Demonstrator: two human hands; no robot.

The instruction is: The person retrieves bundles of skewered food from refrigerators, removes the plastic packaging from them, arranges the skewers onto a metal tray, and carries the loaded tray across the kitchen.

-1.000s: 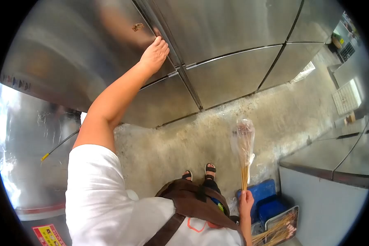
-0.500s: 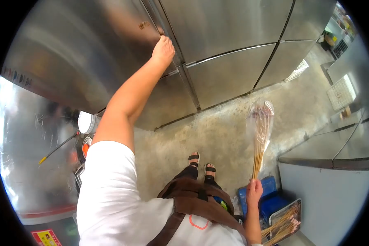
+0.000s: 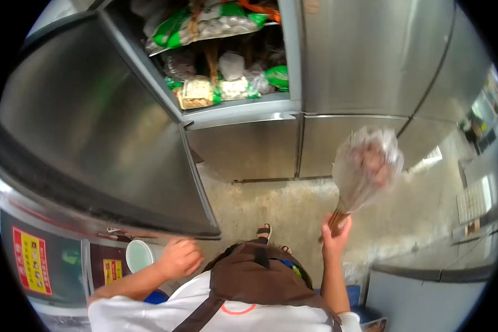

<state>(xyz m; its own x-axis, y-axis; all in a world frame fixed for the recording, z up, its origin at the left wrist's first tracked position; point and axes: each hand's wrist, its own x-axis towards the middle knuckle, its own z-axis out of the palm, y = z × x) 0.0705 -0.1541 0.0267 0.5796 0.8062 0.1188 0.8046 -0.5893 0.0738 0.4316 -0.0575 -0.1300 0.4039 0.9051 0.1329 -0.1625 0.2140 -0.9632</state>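
Observation:
My right hand (image 3: 336,235) is closed around the wooden sticks of a bunch of meat skewers (image 3: 371,166). Clear plastic wraps their upper end, which points up and away from me. My left hand (image 3: 181,259) is curled into a loose fist just below the near edge of the open fridge door (image 3: 105,127), with nothing showing in it. Behind that door, the upper compartment of the steel fridge stands open. On its shelves lie a green-and-white bag (image 3: 216,25) and several plastic-wrapped packs, one of them a pack of pale brown pieces (image 3: 196,93).
A white bucket (image 3: 140,255) stands left of my left hand. Closed steel doors (image 3: 365,55) continue to the right over the concrete floor (image 3: 282,202). A pale grey cabinet (image 3: 420,299) is at lower right. Red-and-yellow labels (image 3: 33,260) mark the unit at far left.
The fridge door has swung open to the left, showing the shelves. My left hand has come from the door's far edge back close to my body. The skewers have tilted right.

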